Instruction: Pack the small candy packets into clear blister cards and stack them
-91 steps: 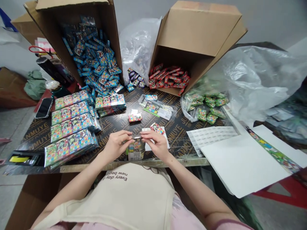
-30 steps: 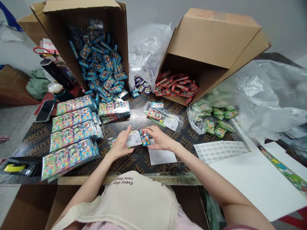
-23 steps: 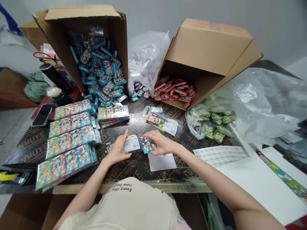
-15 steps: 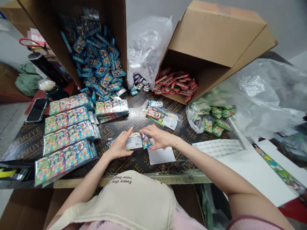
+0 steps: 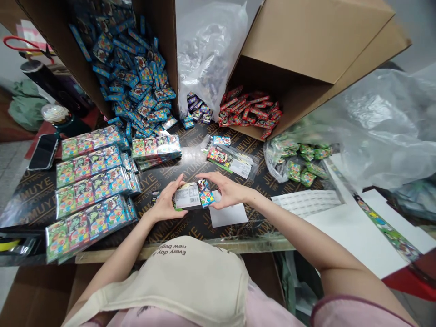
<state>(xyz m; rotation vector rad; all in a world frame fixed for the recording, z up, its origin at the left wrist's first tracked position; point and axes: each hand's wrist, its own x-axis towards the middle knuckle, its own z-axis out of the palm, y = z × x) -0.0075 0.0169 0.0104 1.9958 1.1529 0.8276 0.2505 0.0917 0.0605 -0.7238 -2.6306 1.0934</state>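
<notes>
Left hand (image 5: 165,203) and right hand (image 5: 228,190) hold a packet (image 5: 190,196) at a white sheet's (image 5: 228,215) edge.

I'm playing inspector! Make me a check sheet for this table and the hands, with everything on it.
surface: black JUNMUYE plywood tabletop, printed with lettering
job's things: barcode-labelled packet and blue-faced packet, above a white paper sheet
hands: left hand holds the barcode-labelled packet; right hand holds the blue-faced packet
clutter: rows of bagged green card packs, phone
cables: nothing seen
surroundings: cardboard box of red packets, clear plastic bag
</notes>
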